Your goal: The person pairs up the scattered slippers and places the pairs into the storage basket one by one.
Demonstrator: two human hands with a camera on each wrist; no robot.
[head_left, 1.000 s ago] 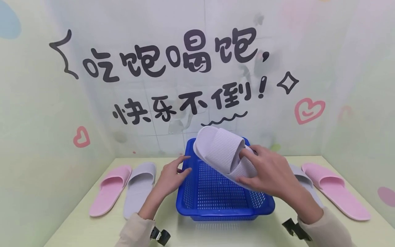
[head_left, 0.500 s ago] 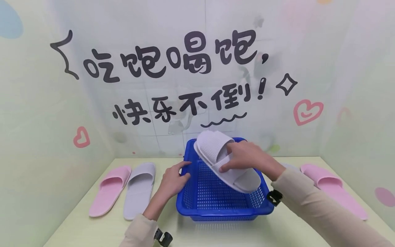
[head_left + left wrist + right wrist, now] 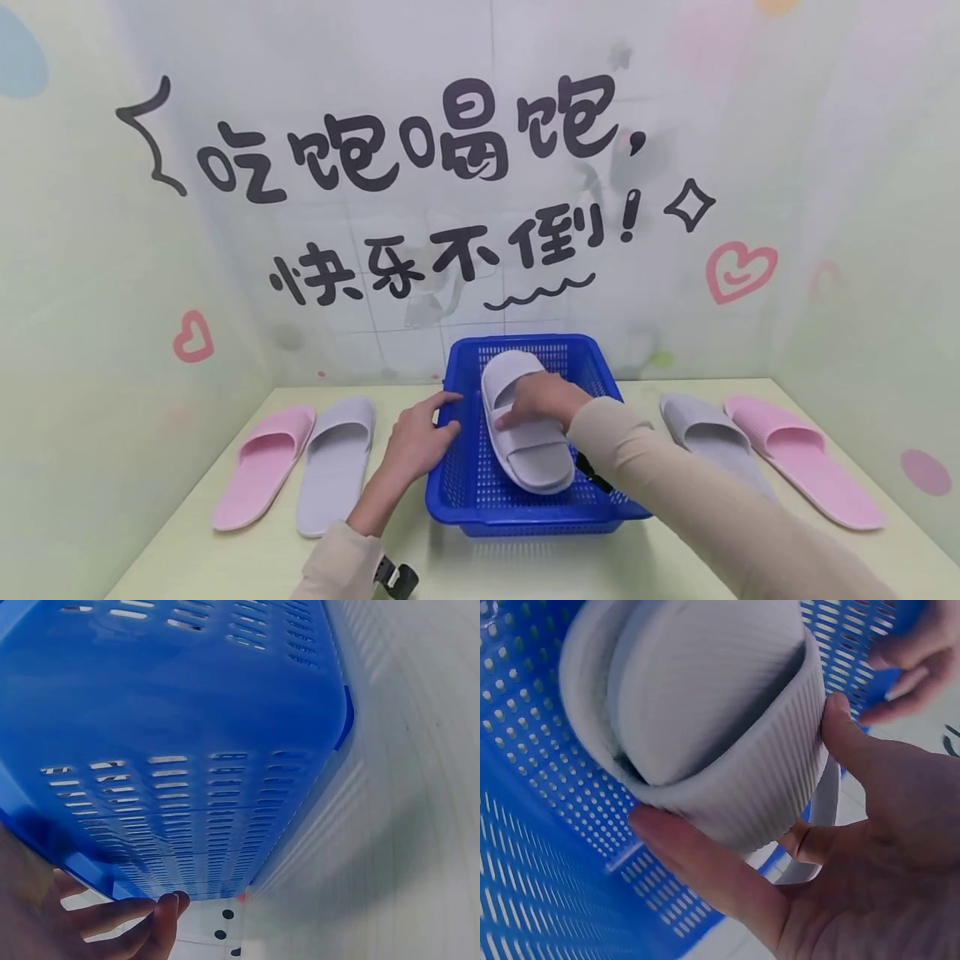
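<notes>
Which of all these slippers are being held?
The pale nested pair, gripped by the right hand and framed by the blue basket. The others, a pink slipper and a grey slipper on each side, lie unheld on the table.

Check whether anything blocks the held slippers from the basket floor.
Nothing visible does. The right grip holds the slippers over the blue basket; the left grip is aside, at its rim. Floor directly beneath is hidden.

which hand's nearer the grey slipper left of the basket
Left. The left hand, at the basket's left rim, is beside that grey slipper; the right hand grips pale slippers inside the basket, farther away.
</notes>
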